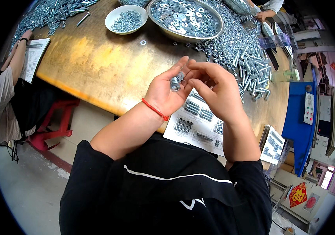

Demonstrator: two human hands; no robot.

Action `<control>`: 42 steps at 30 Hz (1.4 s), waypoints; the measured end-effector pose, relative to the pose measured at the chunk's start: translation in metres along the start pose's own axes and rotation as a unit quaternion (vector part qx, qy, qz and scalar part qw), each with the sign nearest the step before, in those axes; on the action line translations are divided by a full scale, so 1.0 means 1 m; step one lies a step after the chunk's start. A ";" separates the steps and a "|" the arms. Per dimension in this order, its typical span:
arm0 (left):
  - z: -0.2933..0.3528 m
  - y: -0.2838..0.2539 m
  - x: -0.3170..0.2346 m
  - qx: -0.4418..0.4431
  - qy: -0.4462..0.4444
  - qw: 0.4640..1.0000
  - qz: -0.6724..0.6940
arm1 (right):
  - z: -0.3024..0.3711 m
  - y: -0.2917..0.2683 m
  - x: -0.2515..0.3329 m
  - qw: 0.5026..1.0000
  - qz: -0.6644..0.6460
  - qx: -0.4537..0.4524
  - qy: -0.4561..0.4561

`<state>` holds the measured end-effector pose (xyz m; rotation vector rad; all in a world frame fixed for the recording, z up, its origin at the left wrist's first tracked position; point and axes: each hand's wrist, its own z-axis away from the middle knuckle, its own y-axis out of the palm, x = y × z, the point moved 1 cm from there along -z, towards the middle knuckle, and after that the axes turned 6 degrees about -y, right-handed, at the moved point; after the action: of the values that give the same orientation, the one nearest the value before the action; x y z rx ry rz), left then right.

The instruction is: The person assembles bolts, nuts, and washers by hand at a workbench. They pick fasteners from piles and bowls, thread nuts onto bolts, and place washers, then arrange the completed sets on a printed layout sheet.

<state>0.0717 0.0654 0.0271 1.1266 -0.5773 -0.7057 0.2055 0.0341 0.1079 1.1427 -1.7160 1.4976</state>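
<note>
My left hand [163, 87] is turned palm up over the table's front edge, its fingers bent around several small silvery metal nuts [176, 83] lying in the palm. A red cord circles that wrist. Close beside it, my right hand [218, 87] curls inward, with thumb and fingers bent toward the left fingertips. Whatever its fingertips hold, if anything, is hidden. Beneath my hands lies a white printed sheet [194, 124] picturing bolts and nuts, partly covered by my right forearm.
Beyond my hands stand a metal bowl of washers [150, 19] and a white bowl of screws [109, 26]. Nuts [226, 43] and bolts [253, 74] are heaped at right, with more bolts [53, 13] at far left. Co-workers' hands show at left [26, 34] and far right [261, 16].
</note>
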 end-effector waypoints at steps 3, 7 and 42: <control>0.009 0.008 0.016 0.059 0.025 0.996 -0.060 | 0.020 0.002 0.012 0.994 0.067 0.063 0.063; 0.013 0.007 0.031 0.060 0.023 0.992 -0.113 | 0.035 0.009 -0.005 0.993 0.046 0.029 0.101; 0.020 -0.002 0.109 -0.006 -0.052 0.980 -0.191 | 0.133 -0.008 -0.017 0.990 -0.078 -0.034 0.112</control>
<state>0.1272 -0.0294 0.0385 1.2083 -0.4472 -1.1031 0.2343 -0.0914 0.0711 1.0074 -1.4800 1.4024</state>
